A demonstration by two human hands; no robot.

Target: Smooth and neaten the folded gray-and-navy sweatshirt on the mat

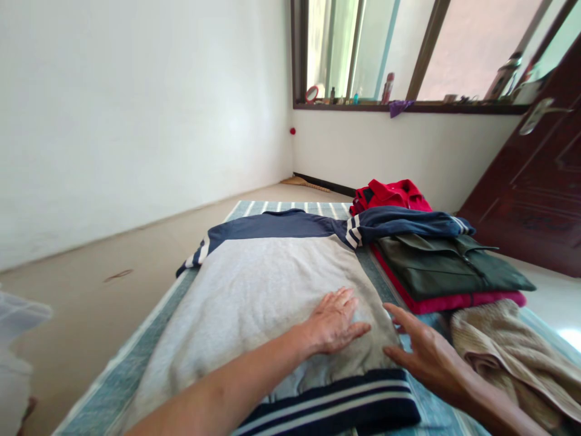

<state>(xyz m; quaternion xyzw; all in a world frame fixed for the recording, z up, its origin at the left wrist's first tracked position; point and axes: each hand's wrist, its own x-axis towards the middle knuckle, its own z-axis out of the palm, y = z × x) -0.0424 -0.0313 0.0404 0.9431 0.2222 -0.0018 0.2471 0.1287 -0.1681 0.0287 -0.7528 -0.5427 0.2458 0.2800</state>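
Note:
A grey sweatshirt (254, 290) with navy shoulders and a striped navy hem lies spread out, its collar at the far end. My left hand (334, 321) rests flat on the grey body near the right side, fingers stretched out. Beside that same edge is my right hand (420, 342), thumb and fingers apart with nothing between them. Whether its fingertips touch the cloth I cannot tell. The right navy sleeve (408, 221) stretches out sideways over a folded dark green jacket (454, 266). At the left, the other sleeve (197, 254) hangs toward the edge of the striped cover.
A blue striped cover (122, 363) lies beneath the clothes. To the right are a pink folded garment (490, 298) under the jacket and a beige towel (512, 351). Red clothing (393, 195) sits at the far end. A brown door (540, 175) stands at the right.

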